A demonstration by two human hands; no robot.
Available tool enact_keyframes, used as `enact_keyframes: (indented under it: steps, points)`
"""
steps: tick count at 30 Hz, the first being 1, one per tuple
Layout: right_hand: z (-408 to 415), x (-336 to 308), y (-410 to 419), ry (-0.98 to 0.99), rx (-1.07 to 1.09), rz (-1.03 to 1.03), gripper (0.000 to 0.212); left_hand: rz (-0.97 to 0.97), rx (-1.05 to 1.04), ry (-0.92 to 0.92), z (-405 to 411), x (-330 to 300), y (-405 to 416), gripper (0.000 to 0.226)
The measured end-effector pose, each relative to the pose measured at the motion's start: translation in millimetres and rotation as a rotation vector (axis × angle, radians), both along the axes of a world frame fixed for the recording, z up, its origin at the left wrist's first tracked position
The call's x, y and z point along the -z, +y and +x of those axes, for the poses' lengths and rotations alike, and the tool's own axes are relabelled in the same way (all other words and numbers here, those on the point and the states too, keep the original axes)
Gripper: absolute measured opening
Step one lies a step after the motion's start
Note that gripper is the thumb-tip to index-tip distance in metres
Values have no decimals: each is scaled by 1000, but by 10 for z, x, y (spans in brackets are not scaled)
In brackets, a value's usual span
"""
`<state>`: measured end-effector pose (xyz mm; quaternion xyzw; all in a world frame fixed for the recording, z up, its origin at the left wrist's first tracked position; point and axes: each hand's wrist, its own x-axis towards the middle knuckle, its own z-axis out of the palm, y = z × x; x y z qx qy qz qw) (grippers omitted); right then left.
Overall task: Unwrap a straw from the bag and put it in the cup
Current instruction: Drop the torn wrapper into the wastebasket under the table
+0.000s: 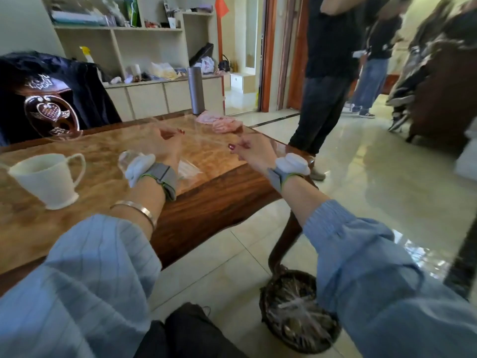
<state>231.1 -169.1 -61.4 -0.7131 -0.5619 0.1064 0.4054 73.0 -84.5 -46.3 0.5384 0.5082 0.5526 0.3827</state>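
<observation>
Blue sleeves (pixel 98 257) reached over the surface (pixel 77 151). A thin clear straw (pixel 206 140) stretched between both hands; the left hand (pixel 165 146) fingers and the right hand (pixel 254 151) fingers each pinched one end. The white cup (pixel 47 179) stood well left.

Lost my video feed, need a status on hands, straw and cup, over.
Left hand and right hand raised over the table, pinching a thin clear straw stretched between them. White cup upright at left, no straw in it. Path clear.

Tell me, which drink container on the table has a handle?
The white cup at the left, near the person's left arm, has a handle. The grey flask at the far edge is a plain cylinder.
</observation>
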Motion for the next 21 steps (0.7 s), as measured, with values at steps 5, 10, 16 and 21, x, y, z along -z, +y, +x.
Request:
enact_keyframes:
  steps: [5,10,16,21]
  points:
    - [365,280,-299,41,105,-17,21,-84,58,86,376,228,-132,35]
    - [787,694,-688,184,234,-91,15,-39,151,212,816,461,-580,37]
    - [1244,1202,-1079,192,380,-237,17,-58,281,313,1233,969,-956,19]
    - [1573,1685,-1387,316,500,-331,17,-292,389,274,1469,1499,-1134,16]
